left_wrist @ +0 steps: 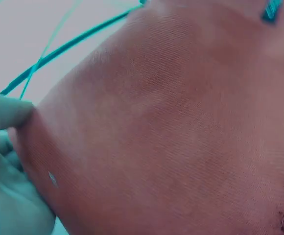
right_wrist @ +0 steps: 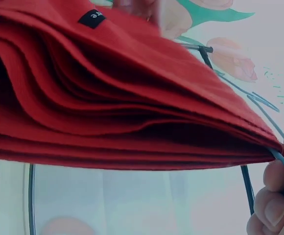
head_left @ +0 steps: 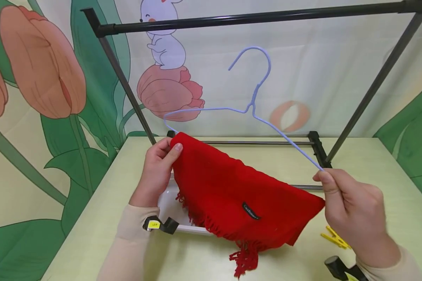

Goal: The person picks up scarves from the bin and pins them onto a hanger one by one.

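A folded red scarf (head_left: 228,183) with a fringe and a small black label hangs over the lower part of a light-blue wire hanger (head_left: 285,136). My left hand (head_left: 156,168) pinches the scarf's upper left corner, thumb on the front; the left wrist view shows the cloth (left_wrist: 156,117) spreading from that pinch. With thumb and fingers my right hand (head_left: 355,210) grips the hanger's right end, beside the scarf's right tip. In the right wrist view the layers of the scarf (right_wrist: 132,112) narrow toward that hand. The hanger's bottom bar is hidden by the cloth.
Behind the hanger stands a black rack with a top rail (head_left: 249,21) and a low base bar. A white tray (head_left: 172,203) sits partly under the scarf. A yellow clothespin (head_left: 335,237) lies on the table (head_left: 102,222) near my right wrist. A printed curtain hangs behind.
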Action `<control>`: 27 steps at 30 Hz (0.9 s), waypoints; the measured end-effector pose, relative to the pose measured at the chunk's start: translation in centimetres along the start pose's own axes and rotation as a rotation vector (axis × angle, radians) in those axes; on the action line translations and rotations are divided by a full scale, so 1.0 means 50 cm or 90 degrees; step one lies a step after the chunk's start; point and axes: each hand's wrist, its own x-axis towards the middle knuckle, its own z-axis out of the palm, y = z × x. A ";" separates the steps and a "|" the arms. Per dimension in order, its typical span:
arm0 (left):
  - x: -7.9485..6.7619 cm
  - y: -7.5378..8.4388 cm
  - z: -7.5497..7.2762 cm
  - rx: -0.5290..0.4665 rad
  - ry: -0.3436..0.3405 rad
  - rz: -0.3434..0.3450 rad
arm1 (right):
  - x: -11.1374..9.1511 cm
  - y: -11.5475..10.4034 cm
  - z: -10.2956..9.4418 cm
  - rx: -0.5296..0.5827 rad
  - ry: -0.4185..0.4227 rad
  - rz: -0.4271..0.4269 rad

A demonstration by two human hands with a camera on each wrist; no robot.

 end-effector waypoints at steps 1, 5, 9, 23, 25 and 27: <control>-0.003 0.004 -0.001 -0.040 -0.008 0.025 | -0.001 0.001 -0.003 -0.004 -0.003 0.011; -0.015 0.012 -0.002 -0.149 -0.039 0.087 | -0.003 0.005 -0.007 -0.011 -0.007 0.021; -0.017 0.003 -0.004 -0.159 -0.020 0.083 | 0.001 0.003 -0.009 0.014 0.000 0.020; 0.001 0.002 0.005 0.078 0.030 -0.030 | 0.003 0.010 -0.024 0.093 -0.034 0.023; 0.001 0.000 0.008 0.065 0.053 -0.030 | 0.002 0.013 -0.024 0.099 -0.040 0.022; -0.002 -0.002 0.010 0.056 0.067 -0.031 | 0.002 0.016 -0.024 0.106 -0.043 0.020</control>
